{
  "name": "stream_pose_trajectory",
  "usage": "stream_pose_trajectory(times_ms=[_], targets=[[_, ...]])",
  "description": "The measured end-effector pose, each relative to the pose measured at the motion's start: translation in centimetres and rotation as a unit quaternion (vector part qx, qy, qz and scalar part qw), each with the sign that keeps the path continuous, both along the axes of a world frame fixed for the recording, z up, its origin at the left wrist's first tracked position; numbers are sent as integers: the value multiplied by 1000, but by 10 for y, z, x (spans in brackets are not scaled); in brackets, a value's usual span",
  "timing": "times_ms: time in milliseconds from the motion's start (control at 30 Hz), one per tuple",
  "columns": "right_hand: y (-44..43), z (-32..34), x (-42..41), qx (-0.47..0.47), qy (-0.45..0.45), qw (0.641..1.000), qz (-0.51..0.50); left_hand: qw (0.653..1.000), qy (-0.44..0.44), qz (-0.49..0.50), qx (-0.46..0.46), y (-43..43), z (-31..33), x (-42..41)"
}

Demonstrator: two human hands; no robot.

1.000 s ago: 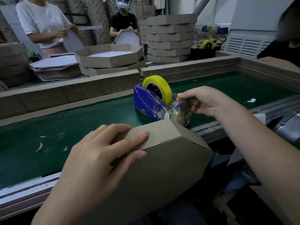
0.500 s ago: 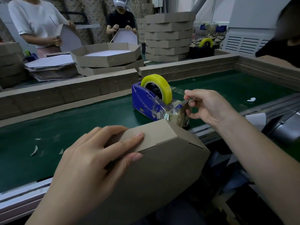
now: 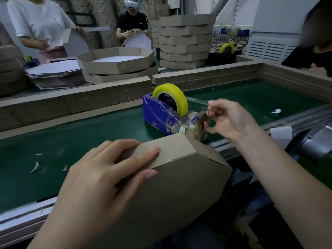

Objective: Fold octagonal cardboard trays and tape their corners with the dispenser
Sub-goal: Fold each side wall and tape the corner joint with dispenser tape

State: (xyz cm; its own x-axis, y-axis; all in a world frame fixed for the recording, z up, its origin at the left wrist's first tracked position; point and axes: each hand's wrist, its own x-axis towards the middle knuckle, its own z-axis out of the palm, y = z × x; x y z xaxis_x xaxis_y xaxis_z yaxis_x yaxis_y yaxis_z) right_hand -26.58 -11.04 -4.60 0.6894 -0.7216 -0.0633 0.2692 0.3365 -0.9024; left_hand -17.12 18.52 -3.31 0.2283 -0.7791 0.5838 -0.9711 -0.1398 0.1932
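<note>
A brown octagonal cardboard tray (image 3: 179, 186) stands tilted on edge in front of me, its folded rim up. My left hand (image 3: 100, 178) grips that rim, fingers curled over the upper flap near a corner. Just behind it on the green belt sits a blue tape dispenser (image 3: 161, 114) with a yellow tape roll (image 3: 171, 97). My right hand (image 3: 226, 119) is at the dispenser's cutter end and pinches a strip of clear tape (image 3: 203, 115) between thumb and fingers.
The green conveyor belt (image 3: 71, 141) has cardboard walls along its far side and paper scraps at left. Beyond are folded trays (image 3: 116, 60), a tall tray stack (image 3: 186, 40), flat blanks (image 3: 53, 71), a second dispenser (image 3: 225, 51) and other people.
My right hand has drawn the tape end out from the cutter and dropped slightly lower and to the right. My left hand and the tray have stayed put.
</note>
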Motion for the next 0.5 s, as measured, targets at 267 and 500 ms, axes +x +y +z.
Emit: stream_pose_trajectory(times_ms=[267, 500], targets=[[9, -21, -5, 13, -89, 995, -37, 1000, -2, -1, 8, -2, 3, 0], [14, -35, -6, -64, -111, 991, -49, 1000, 3, -3, 6, -4, 2, -1]])
